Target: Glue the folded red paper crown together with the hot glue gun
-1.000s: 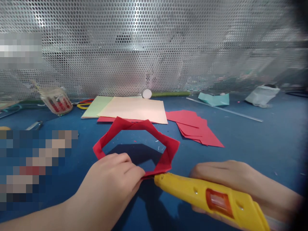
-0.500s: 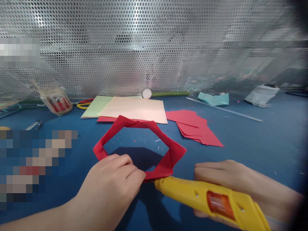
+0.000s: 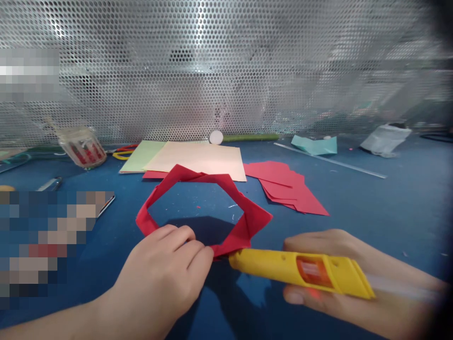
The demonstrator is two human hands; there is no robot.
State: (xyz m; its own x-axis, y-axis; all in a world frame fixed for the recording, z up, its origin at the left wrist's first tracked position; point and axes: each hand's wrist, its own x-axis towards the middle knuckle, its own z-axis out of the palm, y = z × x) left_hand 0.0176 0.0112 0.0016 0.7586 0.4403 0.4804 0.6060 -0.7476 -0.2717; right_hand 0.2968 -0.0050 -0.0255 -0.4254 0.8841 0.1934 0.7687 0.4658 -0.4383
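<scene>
A ring of folded red paper [image 3: 247, 219] stands on the blue table [image 3: 371, 208] in front of me. My left hand [image 3: 166, 274] pinches its near edge, fingers closed on the paper. My right hand [image 3: 332, 283] is wrapped round a yellow glue gun [image 3: 300, 271]. The gun lies nearly level and its nozzle touches the ring's near edge, just right of my left fingertips.
Peach and green sheets [image 3: 198, 160] and a pile of red paper pieces [image 3: 286, 186] lie behind the ring. A plastic jar [image 3: 82, 147], scissors [image 3: 123, 152], a white round [image 3: 215, 137], a teal scrap [image 3: 314, 145] and a long ruler [image 3: 332, 162] sit along the perforated metal wall [image 3: 226, 66].
The glue gun has tilted flatter, its rear end now lower and further right. The red ring has shifted and turned slightly under my left hand.
</scene>
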